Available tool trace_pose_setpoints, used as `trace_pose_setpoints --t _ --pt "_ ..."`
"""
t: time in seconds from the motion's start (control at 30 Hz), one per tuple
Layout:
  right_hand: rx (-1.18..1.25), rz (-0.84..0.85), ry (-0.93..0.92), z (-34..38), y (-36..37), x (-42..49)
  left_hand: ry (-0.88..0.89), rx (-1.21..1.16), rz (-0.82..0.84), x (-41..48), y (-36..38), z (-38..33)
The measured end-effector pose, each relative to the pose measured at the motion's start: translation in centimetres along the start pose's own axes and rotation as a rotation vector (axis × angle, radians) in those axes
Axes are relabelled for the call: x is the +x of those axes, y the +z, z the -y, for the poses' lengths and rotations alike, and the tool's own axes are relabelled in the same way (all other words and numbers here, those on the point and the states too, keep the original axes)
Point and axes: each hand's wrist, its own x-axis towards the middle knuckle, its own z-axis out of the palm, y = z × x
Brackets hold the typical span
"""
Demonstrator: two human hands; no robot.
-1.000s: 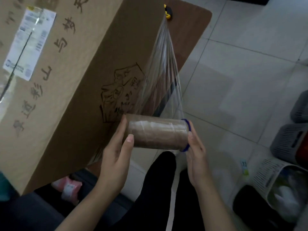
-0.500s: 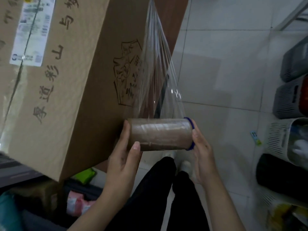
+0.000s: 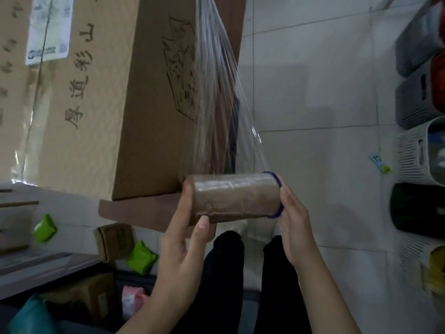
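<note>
- Cardboard box [image 3: 96, 104]: large, tan and matte, with printed black characters, a line drawing on its shaded side and a white paper label [image 3: 48, 32] on its lit face.
- Under the cardboard box lies a flat brown board [image 3: 139, 212], jutting out past the box's near bottom corner.
- Just below that corner, the stretch-film roll [image 3: 234, 197] lies level: a smooth brown cylinder with a thin glossy layer of film.
- A blue ring [image 3: 274, 176] rims the end of the roll farther from the box.
- From the roll a clear film sheet [image 3: 212, 80], wrinkled into shiny streaks, rises taut and narrows along the box's shaded side.
- The hands are apart, one at each end of the roll.
- The left hand [image 3: 185, 242], nearer the box, pinches the roll's end, thumb on the front and index finger up the end.
- The right hand [image 3: 293, 227] presses nearly straight fingers against the ringed end.
- Well away from the box, beyond pale glossy floor tiles [image 3: 313, 92], stand slatted plastic baskets [image 3: 409, 104].
- Below the box, soft green packets [image 3: 44, 227] lie among small cartons.
</note>
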Motion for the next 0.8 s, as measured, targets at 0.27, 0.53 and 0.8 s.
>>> trace_pose_setpoints --t 0.27,0.53,0.8 --pt "0.01 -0.14 -0.094 -2.0 1.4 -2.8 0.056 0.027 0.158 -1.5 -3.7 -0.1" --pt "0.095 -0.212 -0.105 -3.9 3.3 -5.2 0.067 0.12 0.262 -2.5 -6.7 0.4" --pt "0.202 -0.198 0.073 -7.4 7.5 -6.2 0.08 0.183 0.213 -4.2 -10.5 1.5"
